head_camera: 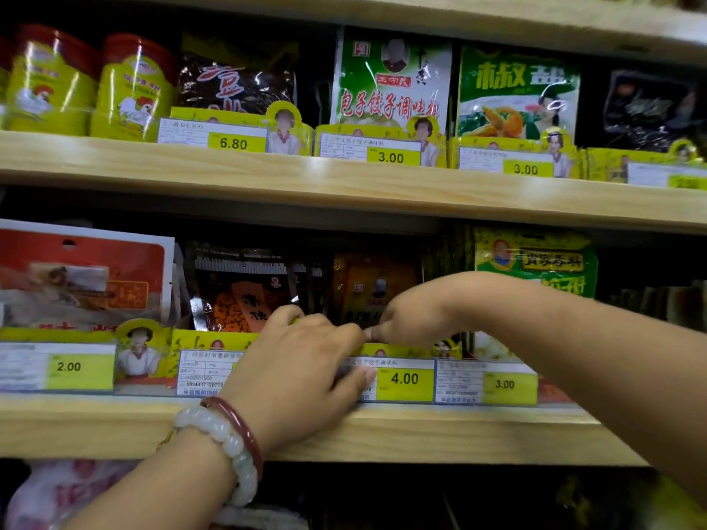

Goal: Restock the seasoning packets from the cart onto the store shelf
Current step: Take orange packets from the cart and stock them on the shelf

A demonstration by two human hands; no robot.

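two wooden shelves (344,185) show. the upper carries two yellow tubs (92,89) and four packets (390,82); the lower carries about four packets, among them an orange packet (367,285) standing behind the hands. six price tags (405,380) can be read. the left hand (302,361) pinches the tag strip by the 4.00 tag, thumb underneath. the right hand (413,319) curls over the strip's top edge; what it grasps, i cannot tell. two bracelets (229,438) circle the left wrist. the bottom shelf is dark and blurred.

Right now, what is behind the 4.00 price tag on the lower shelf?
Behind the 4.00 price tag stands an orange-brown packet, upright. Its lower part is covered by the right hand and left hand, so nothing deeper can be seen.
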